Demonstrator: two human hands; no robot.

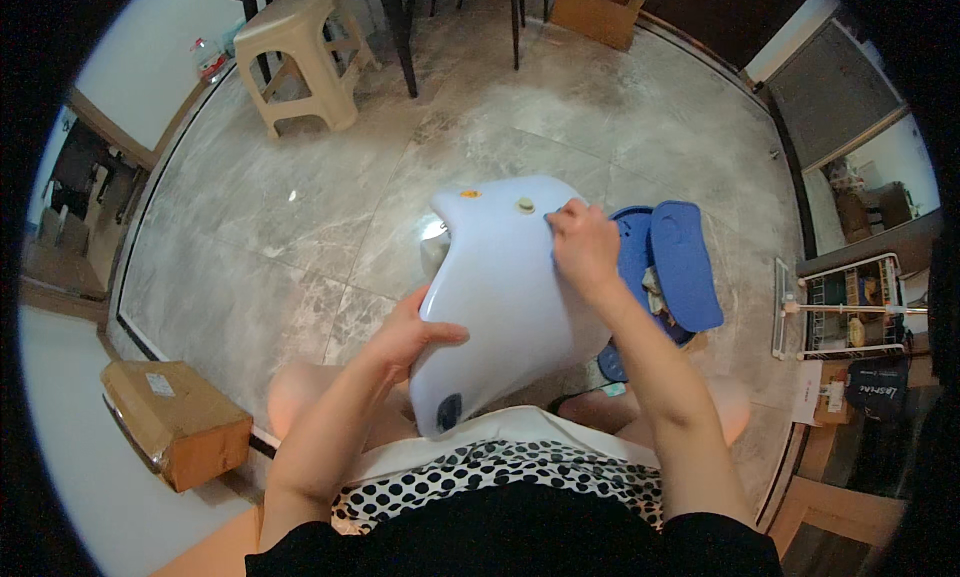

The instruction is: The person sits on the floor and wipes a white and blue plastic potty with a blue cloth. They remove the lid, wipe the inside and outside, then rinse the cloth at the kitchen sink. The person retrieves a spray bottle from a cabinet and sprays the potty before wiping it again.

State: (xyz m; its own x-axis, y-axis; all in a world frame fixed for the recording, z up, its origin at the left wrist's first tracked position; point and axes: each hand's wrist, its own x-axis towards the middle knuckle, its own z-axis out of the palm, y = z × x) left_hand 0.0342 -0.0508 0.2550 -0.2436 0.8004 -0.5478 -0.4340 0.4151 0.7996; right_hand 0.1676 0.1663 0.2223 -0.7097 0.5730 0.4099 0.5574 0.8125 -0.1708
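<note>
A large white moulded plastic shell (pixel 502 292) with curved edges rests tilted against my lap. My left hand (pixel 409 333) grips its left rim, thumb lying over the top face. My right hand (pixel 589 243) has its fingers bent together at the far right part of the shell; a small dark spot shows at the fingertips, too small to identify. Just left of those fingers sits a round greenish knob (pixel 525 205). An orange sticker (pixel 471 194) marks the far left corner, and a dark oval pad (pixel 449 412) the near end. The shell's underside is hidden.
Blue plastic parts (pixel 686 266) lie on the floor to the right, with crumpled material (pixel 654 290) between them. A beige plastic stool (pixel 300 59) stands ahead on the left. Cardboard boxes are at the left (pixel 176 419) and far right (pixel 600 11). A wire rack (pixel 851 307) stands at right.
</note>
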